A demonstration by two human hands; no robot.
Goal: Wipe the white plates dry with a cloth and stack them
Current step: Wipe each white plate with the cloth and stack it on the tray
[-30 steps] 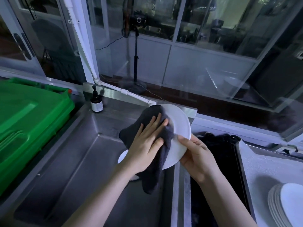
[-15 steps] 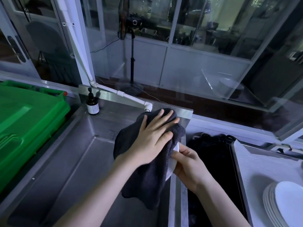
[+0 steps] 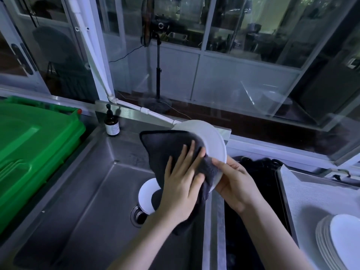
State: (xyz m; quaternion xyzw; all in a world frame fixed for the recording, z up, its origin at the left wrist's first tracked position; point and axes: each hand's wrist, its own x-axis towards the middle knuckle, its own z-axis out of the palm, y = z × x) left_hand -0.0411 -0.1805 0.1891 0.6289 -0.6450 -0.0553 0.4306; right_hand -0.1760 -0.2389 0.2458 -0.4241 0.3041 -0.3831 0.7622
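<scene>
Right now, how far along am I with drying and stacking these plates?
Done: a stack of white plates sits on the counter at right. In hand: your right hand holds a plate while your left hand wipes it with the dark cloth. Left: another plate lies in the sink.

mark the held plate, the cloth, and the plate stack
held plate (image 3: 213, 142), head view, bare white face above the cloth
cloth (image 3: 162, 147), head view, flat dark upper part left of the plate
plate stack (image 3: 344, 240), head view, top plate's face at lower right
</scene>
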